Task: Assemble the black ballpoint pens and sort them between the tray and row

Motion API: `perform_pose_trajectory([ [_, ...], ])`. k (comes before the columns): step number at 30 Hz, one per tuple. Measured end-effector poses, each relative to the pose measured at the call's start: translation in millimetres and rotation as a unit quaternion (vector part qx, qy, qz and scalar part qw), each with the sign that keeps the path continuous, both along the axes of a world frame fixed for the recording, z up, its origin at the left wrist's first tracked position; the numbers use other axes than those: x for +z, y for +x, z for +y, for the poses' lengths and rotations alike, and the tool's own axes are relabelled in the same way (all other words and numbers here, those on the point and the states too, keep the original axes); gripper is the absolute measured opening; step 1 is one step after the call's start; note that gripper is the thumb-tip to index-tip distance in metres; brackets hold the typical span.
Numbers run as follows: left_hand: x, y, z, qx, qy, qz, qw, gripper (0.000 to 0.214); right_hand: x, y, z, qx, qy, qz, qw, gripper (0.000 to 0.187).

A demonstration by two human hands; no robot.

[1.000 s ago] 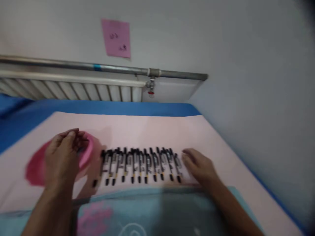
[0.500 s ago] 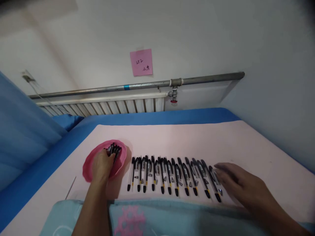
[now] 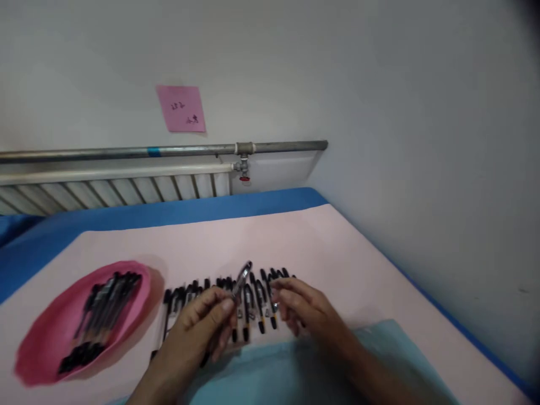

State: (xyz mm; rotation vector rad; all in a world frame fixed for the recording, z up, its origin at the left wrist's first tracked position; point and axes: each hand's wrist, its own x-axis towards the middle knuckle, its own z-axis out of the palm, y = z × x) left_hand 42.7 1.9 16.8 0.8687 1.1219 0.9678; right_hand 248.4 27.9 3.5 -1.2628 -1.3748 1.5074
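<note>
My left hand (image 3: 206, 320) is closed around a pen (image 3: 243, 275), whose dark upper end points up and away. Close by on the right, my right hand (image 3: 306, 304) has its thumb and fingers drawn together; a small clear or shiny piece may be at the fingertips, too blurred to name. Beneath and behind both hands lies a row of black-ended pen parts (image 3: 259, 298), with clear caps and small metal tips among them. A pink dish (image 3: 37, 343) to the left holds a bundle of pens (image 3: 103, 309).
A pale pink sheet (image 3: 236, 236) with a blue border (image 3: 189, 211) covers the surface. Light blue cloth (image 3: 270, 374) lies along the near edge. At the back are a radiator (image 3: 160, 188), a metal pipe (image 3: 185, 151) and a pink note (image 3: 182, 109) on the wall.
My left hand has left the dish and come to the middle, now with a pen in it. My right hand has moved left towards it. The view has turned to the right.
</note>
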Motion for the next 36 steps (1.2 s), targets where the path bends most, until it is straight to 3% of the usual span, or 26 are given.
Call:
perform_pose_trajectory([
  [2, -7.5, 22.1, -6.5, -0.084, -0.029, -0.001, 0.996, 0.025, -1.8, -6.4, -4.1, 0.012, -0.034, 0.089, 0.995, 0.034],
  [4, -12.4, 35.6, -11.0, -0.12, -0.054, -0.005, 0.991, 0.027, -3.7, -8.7, -5.5, -0.002, -0.033, 0.123, 0.992, 0.028],
  [8, -15.5, 42.3, -13.8, -0.101, -0.108, -0.033, 0.988, 0.023, -3.1, -8.5, -5.3, -0.029, -0.046, 0.159, 0.986, 0.018],
  [13, -12.4, 37.5, -12.3, -0.115, -0.113, -0.063, 0.985, 0.024, -0.8, -11.5, -5.9, -0.004, -0.07, 0.182, 0.981, 0.02],
  [17, -8.7, 34.4, -12.4, -0.13, -0.136, -0.095, 0.978, 0.024, -1.8, -7.2, 0.2, -0.076, -0.039, 0.179, 0.98, 0.016],
  [20, -9.3, 32.6, -11.8, -0.103, -0.151, -0.112, 0.977, 0.021, 0.5, 3.0, 9.8, -0.15, -0.015, 0.243, 0.958, 0.018],
  [23, -13.5, 32.1, -8.3, -0.002, -0.133, -0.165, 0.977, 0.013, 4.4, 10.2, 14.6, -0.172, -0.06, 0.336, 0.924, 0.019],
  [25, -16.8, 32.5, -4.7, 0.076, -0.136, -0.212, 0.965, 0.013, 5.5, 7.7, 10.7, -0.131, -0.121, 0.332, 0.926, 0.016],
  [28, -19.3, 34.6, -1.1, 0.149, -0.141, -0.256, 0.945, 0.015, 4.4, -7.6, -4.9, -0.029, -0.146, 0.169, 0.974, 0.009],
  [31, -19.1, 38.7, -2.6, 0.17, -0.142, -0.279, 0.934, 0.014, 2.8, -26.4, -21.7, 0.051, -0.025, 0.001, 0.998, 0.007],
  [33, -18.0, 40.7, -4.9, 0.166, -0.145, -0.288, 0.932, 0.014, 1.7, -34.2, -27.8, 0.09, 0.025, -0.019, 0.995, 0.005],
  [36, -15.1, 37.1, -5.0, 0.142, -0.136, -0.283, 0.939, 0.015, -0.1, -35.4, -27.6, 0.12, -0.041, 0.023, 0.992, 0.01],
])
